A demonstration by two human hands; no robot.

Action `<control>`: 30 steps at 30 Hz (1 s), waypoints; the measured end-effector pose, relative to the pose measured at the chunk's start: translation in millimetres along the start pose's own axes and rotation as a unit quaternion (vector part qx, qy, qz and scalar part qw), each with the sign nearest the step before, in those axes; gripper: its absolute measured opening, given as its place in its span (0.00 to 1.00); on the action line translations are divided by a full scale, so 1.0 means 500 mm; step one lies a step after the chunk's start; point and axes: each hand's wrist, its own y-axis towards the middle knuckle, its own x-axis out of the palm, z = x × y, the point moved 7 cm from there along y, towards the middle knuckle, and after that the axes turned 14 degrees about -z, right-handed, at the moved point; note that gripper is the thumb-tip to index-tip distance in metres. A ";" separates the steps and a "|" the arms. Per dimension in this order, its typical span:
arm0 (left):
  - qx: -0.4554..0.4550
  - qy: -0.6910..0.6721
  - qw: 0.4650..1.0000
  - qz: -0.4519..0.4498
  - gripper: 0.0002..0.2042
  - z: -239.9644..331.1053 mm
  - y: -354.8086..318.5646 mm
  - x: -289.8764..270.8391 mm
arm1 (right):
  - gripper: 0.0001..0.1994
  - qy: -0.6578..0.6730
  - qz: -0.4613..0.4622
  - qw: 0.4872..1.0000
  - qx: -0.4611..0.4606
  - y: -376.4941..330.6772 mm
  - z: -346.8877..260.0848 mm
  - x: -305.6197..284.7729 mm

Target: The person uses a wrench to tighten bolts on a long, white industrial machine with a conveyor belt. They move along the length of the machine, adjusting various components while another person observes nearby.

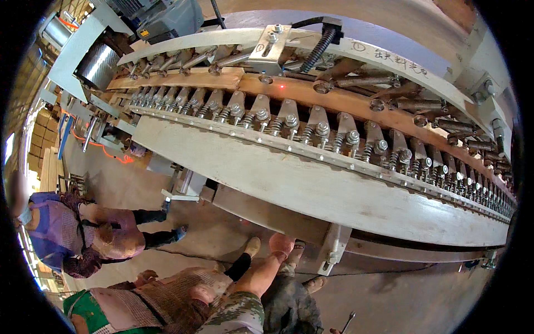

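Observation:
My left forearm, in a rolled-up camouflage sleeve, rises from the lower edge. My left hand [281, 244] is curled into a fist just under the long pale machine beam [311, 189], next to a white bracket [332, 247]; I see nothing in it. At the bottom edge a sliver of my right hand [334, 331] shows beside a small metal wrench [348, 320]; whether the hand grips the wrench is hidden. Above the beam, a row of spring-loaded clamps [289, 125] presses along a long wooden plank [334, 100]. A red light dot [281, 87] sits on the plank.
A person in a purple checked top [83, 234] stands at the left on the dusty floor. Another person in a checked garment with green [144, 303] is at the lower left, close to my arm. A grey motor [167, 16] and metal roller [100, 64] sit at the machine's far end.

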 end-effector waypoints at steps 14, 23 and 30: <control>-0.016 -0.038 0.996 0.076 0.16 -0.056 0.060 0.090 | 0.17 0.070 -0.002 0.997 0.020 0.024 0.063 0.022; 0.079 -0.036 0.996 0.016 0.14 -0.059 0.082 0.090 | 0.17 0.071 0.042 0.993 0.090 0.019 -0.017 0.021; 0.135 0.103 0.963 -0.209 0.19 -0.012 0.013 0.102 | 0.18 -0.019 0.023 0.998 0.052 0.010 -0.062 -0.003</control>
